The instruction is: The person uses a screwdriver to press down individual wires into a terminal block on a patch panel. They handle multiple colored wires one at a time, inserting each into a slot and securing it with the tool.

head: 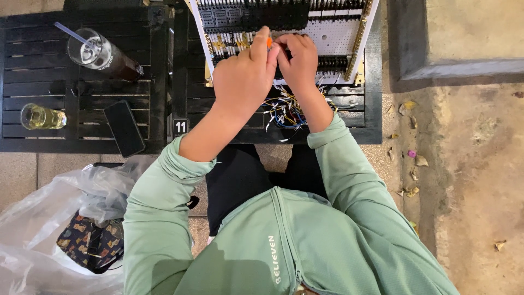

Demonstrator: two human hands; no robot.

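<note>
Both your hands, left (244, 76) pinching a small orange tool (269, 41) and right (297, 57) clenched, work the half-wired breadboard panel (338, 35), loose jumper wires (286, 112) still waiting.

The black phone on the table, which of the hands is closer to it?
Left. The left hand is up at the white breadboard, nearer the phone; the right hand sits beyond it.

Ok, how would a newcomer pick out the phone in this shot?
Start at the dark slatted wooden table on the left. Near its front edge, right of the small glass of yellowish drink, lies the flat black rectangular phone. It is the only flat slab there; the neighbours are glasses.
</note>
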